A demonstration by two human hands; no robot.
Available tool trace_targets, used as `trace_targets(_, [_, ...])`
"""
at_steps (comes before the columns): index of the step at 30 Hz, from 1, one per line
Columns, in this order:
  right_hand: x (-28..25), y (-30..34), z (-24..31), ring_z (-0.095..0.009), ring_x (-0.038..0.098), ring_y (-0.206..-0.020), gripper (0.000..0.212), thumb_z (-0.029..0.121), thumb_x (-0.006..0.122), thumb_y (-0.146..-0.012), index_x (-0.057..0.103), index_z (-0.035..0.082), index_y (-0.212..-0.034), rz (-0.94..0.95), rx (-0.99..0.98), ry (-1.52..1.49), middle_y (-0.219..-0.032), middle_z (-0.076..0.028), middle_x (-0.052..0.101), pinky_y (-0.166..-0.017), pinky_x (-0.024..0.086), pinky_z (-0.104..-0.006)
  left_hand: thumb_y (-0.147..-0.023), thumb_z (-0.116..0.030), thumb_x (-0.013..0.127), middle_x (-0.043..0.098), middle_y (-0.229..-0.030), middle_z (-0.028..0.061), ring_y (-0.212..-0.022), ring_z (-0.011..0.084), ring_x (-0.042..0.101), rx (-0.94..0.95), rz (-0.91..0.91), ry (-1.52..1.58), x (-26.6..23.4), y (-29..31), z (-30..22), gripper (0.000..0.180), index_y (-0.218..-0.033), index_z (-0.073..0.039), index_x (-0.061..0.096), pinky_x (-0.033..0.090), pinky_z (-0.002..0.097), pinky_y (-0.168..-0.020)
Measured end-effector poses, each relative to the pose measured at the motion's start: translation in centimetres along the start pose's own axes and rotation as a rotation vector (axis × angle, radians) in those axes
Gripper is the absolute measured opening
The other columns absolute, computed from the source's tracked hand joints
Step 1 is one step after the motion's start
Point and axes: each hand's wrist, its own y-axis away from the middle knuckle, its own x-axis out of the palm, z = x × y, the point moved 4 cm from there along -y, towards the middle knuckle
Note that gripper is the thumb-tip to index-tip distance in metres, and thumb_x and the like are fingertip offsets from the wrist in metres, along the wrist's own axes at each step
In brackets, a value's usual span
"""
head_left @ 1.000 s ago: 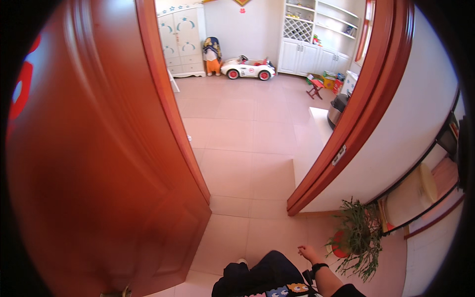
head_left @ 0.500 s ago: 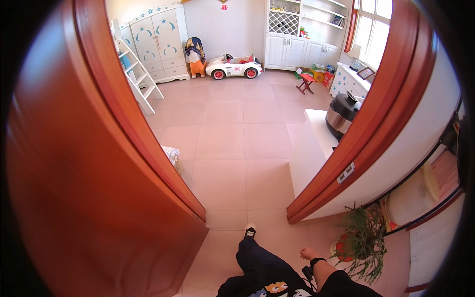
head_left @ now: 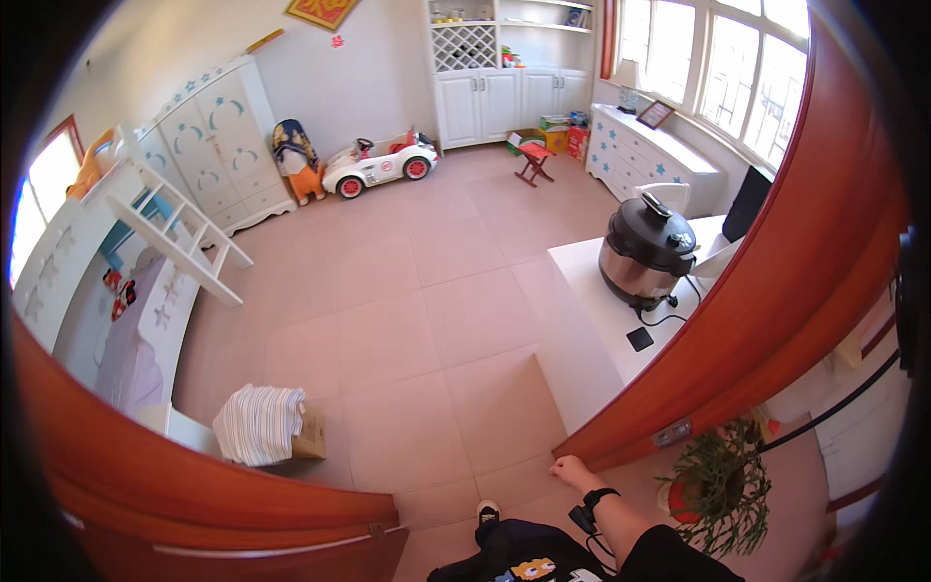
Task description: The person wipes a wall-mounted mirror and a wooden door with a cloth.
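Door frame (head_left: 766, 320) edge touched by right hand (head_left: 572, 472), grip loosely curled, bare tiled floor (head_left: 417, 320) ahead

A wide stretch of bare pink floor tiles (head_left: 427, 320) lies open through the doorway. The red wooden door frame (head_left: 776, 320) closes the right side, and the red wooden door (head_left: 194, 504) the lower left. A white table (head_left: 601, 320) with a dark round pressure cooker (head_left: 645, 254) juts in from the right.
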Motion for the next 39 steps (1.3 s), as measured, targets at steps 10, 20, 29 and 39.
trace_targets(10, [-8.0, -4.1, 3.8, -0.035, 0.058, -0.073, 0.019, 0.017, 0.054, -0.078, 0.059, -0.001, -0.081, -0.364, -0.061, -0.152, -0.079, -0.02, 0.06, -0.064, 0.046, -0.0383, -0.079, -0.026, 0.057, 0.049, -0.066, -0.0005, -0.059, 0.0112, 0.044, 0.405, 0.226, -0.857, 13.1, -10.6, -13.8, 0.02, -0.082, -0.007, 0.054, 0.039, 0.0275, -0.048])
trace_targets(20, [-14.9, -12.4, 11.5, -0.031, 0.057, -0.079, 0.021, 0.009, 0.052, -0.079, 0.058, 0.002, -0.098, -0.715, -0.191, -0.118, -0.09, -0.016, 0.059, -0.07, 0.046, -0.035, -0.074, -0.029, 0.065, 0.045, -0.061, 0.0027, -0.05, 0.0139, 0.042, 0.281, 0.444, -1.055, 32.8, -11.1, -29.7, 0.027, -0.07, -0.007, 0.05, 0.038, 0.0299, -0.045])
trace_targets(29, [-30.6, -20.9, 15.3, -0.018, 0.057, -0.078, 0.019, 0.004, 0.051, -0.08, 0.058, 0.002, -0.097, -1.043, -0.117, -0.555, -0.088, -0.007, 0.06, -0.074, 0.043, -0.0254, -0.079, -0.015, 0.055, 0.056, -0.078, 0.0094, -0.067, 0.0181, 0.054, 0.367, 0.514, -1.104, 51.0, -28.7, -45.9, 0.02, -0.091, 0.001, 0.053, 0.046, 0.0312, -0.057])
trace_targets(39, [-44.9, -19.0, 21.2, -0.031, 0.035, -0.119, 0.041, 0.015, 0.045, -0.086, 0.04, 0.001, -0.125, -1.576, 0.082, 0.298, -0.128, -0.016, 0.039, -0.099, 0.027, -0.0367, -0.081, -0.013, 0.052, 0.061, -0.075, 0.012, -0.067, 0.0169, 0.059, 0.619, 0.58, -1.061, 69.5, -34.9, -57.6, 0.023, -0.097, 0.003, 0.056, 0.048, 0.0268, -0.059])
